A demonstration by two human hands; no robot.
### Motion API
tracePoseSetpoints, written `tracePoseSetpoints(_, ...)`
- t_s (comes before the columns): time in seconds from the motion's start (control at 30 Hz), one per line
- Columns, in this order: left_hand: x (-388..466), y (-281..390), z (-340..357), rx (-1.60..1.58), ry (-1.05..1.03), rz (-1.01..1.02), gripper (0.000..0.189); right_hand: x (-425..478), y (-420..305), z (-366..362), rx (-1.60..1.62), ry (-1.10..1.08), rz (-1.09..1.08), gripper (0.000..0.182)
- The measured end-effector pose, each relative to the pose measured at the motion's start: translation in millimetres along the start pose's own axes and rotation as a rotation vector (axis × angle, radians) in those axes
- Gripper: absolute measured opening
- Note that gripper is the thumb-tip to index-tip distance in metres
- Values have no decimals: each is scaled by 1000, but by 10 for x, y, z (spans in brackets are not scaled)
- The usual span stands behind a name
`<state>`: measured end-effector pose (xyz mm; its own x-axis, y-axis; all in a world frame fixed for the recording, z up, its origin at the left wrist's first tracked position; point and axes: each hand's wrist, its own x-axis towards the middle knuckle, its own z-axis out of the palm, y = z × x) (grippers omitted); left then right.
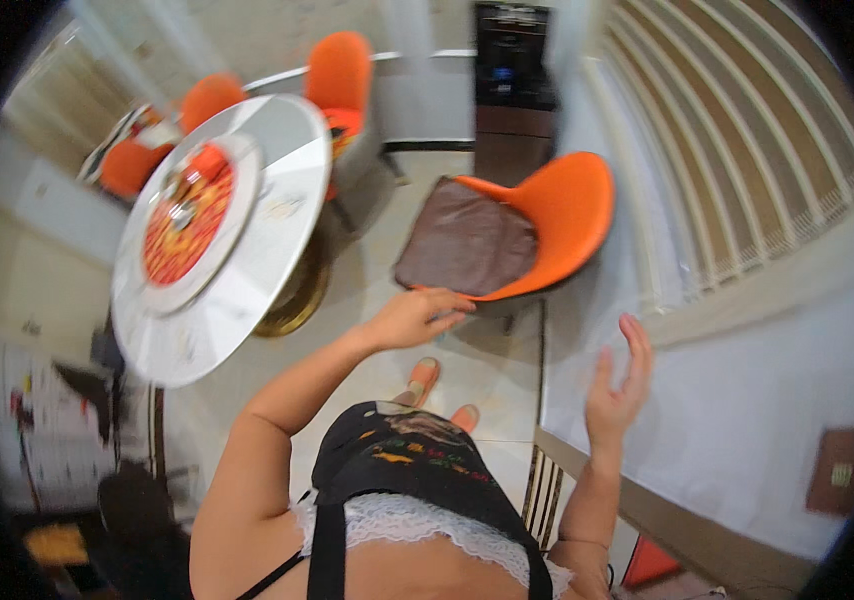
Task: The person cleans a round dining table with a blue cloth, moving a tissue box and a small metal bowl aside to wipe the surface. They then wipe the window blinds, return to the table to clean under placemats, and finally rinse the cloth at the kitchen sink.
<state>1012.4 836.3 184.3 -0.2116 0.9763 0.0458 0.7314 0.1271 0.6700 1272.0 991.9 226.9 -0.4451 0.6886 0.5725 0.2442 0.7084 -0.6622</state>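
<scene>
Directly ahead stands an orange chair (573, 217) with a brown seat cushion (468, 236) on it. My left hand (419, 319) is beside the near edge of its seat, fingers pointing to the right; whether it touches the chair I cannot tell. Nothing shows in that hand. My right hand (622, 382) is raised at the right, close to the white wall (734, 382), with its fingers apart and nothing held.
A round white table (277, 195) on a gold base (292, 300) is at the left, with a red-and-orange patterned centre (187, 240). Another orange chair (338, 71) stands behind it. A dark cabinet (513, 127) is at the back. A window with a striped blind (742, 135) is upper right.
</scene>
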Motion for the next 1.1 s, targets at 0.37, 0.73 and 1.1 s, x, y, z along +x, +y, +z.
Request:
tracePoseSetpoints(0.37,-1843,-811,-788,-254,542,-565,30,510,-1762,263,456,288,-1242,28)
tracePoseSetpoints(0.73,-2649,-1785,-1282,-1200,861,-604,41,-56,-2738,2562,595,-780,-818,39)
tracePoseSetpoints(1.1,-2169,-3123,-1782,-1506,718,-651,56,-529,-2359,5535,579,-1237,227,39)
